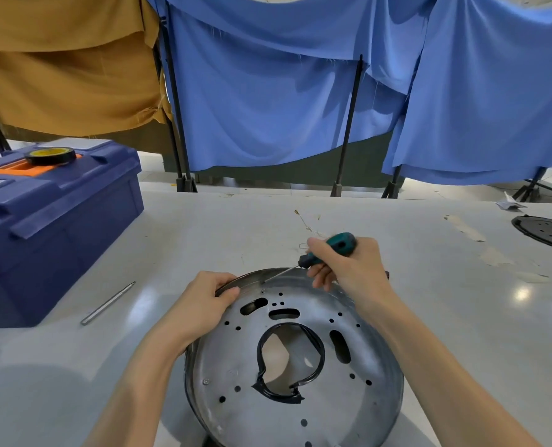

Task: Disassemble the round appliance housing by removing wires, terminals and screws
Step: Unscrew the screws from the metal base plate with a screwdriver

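A tape roll (pixel 51 155) sits on the blue toolbox (pixel 58 217). The left hand (pixel 203 301) grips the housing (pixel 361 398) rim; the right hand (pixel 352 269) grips a screwdriver (pixel 340 244).

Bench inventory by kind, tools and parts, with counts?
Round metal housing: 1
Screwdriver: 1
Loose metal rod: 1
Blue toolbox: 1
Tape roll: 1
Black round plate: 1
Total: 6
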A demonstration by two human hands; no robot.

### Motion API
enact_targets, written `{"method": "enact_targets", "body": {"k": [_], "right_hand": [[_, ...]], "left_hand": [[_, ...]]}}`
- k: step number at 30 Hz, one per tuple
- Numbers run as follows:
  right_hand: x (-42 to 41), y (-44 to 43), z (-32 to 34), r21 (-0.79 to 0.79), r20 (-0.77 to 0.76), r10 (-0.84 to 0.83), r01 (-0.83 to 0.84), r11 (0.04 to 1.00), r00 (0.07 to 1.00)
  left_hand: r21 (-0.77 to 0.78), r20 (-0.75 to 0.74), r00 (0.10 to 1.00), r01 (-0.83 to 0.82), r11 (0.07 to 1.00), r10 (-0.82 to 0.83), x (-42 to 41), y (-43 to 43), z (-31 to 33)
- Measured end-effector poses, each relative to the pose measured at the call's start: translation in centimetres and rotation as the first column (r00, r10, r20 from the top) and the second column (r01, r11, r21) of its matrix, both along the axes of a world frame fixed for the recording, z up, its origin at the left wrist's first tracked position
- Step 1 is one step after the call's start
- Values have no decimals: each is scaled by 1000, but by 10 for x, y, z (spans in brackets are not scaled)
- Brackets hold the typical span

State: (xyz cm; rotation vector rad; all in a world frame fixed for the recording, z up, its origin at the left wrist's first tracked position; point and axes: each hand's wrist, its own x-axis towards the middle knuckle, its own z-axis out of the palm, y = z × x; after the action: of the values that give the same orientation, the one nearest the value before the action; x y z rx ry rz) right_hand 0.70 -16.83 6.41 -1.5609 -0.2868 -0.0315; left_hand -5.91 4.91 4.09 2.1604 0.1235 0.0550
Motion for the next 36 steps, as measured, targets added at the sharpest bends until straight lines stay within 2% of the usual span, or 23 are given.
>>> {"method": "enact_targets", "body": {"k": [20, 25, 29, 34, 36], "right_hand": [[3, -1, -9, -37, 24, -11, 12, 999, 1000], [-3, 7, 5, -187, 146, 26, 1, 982, 989], [-5, 21, 25, -335, 174, 94, -31, 942, 980], [0, 46, 45, -501, 196, 146, -29, 865, 970], [4, 55, 49, -557, 237, 136, 20, 831, 962]], "left_hand": [[33, 18, 1000, -4, 999, 3, 3, 2, -4], [56, 31, 999, 7, 998, -9, 4, 3, -5], [74, 22, 999, 30, 997, -32, 6, 3, -5], [289, -10, 1000, 9, 957, -7, 12, 0, 1], [298, 69, 998, -35, 954, 15, 14, -4, 10]]}}
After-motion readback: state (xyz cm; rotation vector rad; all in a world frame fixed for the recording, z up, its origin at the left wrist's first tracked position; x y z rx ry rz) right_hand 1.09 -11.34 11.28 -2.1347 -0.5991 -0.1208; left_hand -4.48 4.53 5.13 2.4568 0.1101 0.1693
